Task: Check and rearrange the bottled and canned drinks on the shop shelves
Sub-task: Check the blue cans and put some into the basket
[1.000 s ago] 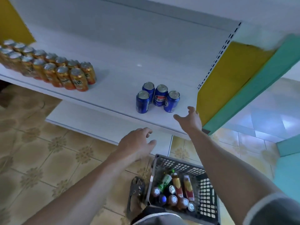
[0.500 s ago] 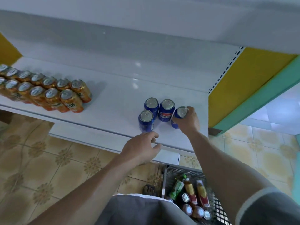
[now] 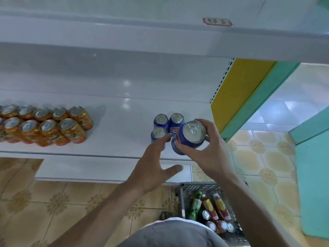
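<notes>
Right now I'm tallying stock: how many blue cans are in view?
4. On the white shelf: two cans behind, one in front. The fourth is gripped in the right hand. The basket may hide more.

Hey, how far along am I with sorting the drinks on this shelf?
Looks done: the orange cans stand in two tidy rows on the shelf. In hand: your right hand grips one blue can, your left hand reaches open toward the three shelved blue cans. Left, probably: the bottles and cans lying in the basket.
</notes>
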### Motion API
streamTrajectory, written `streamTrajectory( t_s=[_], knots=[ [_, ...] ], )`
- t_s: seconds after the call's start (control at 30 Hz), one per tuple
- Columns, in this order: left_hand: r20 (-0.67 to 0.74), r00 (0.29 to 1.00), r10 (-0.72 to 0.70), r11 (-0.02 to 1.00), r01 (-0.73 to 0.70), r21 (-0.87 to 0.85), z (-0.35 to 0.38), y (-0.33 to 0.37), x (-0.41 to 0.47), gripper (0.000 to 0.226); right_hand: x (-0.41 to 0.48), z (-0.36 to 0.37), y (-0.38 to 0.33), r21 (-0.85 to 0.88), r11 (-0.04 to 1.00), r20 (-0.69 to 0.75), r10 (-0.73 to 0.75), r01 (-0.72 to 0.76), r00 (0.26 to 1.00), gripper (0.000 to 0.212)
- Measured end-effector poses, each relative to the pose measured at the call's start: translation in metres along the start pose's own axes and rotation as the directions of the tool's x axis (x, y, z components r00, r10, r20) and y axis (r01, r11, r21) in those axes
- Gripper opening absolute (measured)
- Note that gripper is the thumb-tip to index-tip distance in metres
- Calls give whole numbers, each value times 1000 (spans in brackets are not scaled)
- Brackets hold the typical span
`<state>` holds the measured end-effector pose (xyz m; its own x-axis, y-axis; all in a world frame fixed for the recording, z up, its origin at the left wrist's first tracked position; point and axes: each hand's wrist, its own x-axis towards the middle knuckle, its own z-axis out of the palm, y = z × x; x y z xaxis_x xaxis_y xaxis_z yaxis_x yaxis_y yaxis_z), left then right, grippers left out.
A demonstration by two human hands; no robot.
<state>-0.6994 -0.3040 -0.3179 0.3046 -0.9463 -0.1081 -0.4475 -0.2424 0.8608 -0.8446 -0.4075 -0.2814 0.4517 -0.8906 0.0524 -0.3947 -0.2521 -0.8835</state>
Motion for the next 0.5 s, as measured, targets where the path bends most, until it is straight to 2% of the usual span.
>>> streamTrajectory(
  t_s=[0.1,0.2,0.27,0.37,0.43,0.5],
  knots=[
    [-110,980,168,969,-184,-166,-15,15,-10,80,-18,4,-42,-69,981,28,-179,180,983,70],
    [-250,919,304,887,-369,-277,-30,26,-16,80,-32,12,-74,-142,922,51,-355,359,933,75],
    [-299,904,305,820,-409,-401,-41,29,-21,78,-39,18,-89,-182,877,40,-445,445,894,76],
    [-343,893,290,769,-431,-472,-54,29,-31,77,-44,23,-103,-223,796,33,-571,563,820,76],
    [-349,886,305,760,-448,-472,-62,28,-35,73,-45,27,-107,-225,762,39,-615,607,787,75],
    [-375,863,338,787,-478,-391,-68,26,-38,75,-45,31,-109,-200,761,33,-625,617,780,73]
  ],
)
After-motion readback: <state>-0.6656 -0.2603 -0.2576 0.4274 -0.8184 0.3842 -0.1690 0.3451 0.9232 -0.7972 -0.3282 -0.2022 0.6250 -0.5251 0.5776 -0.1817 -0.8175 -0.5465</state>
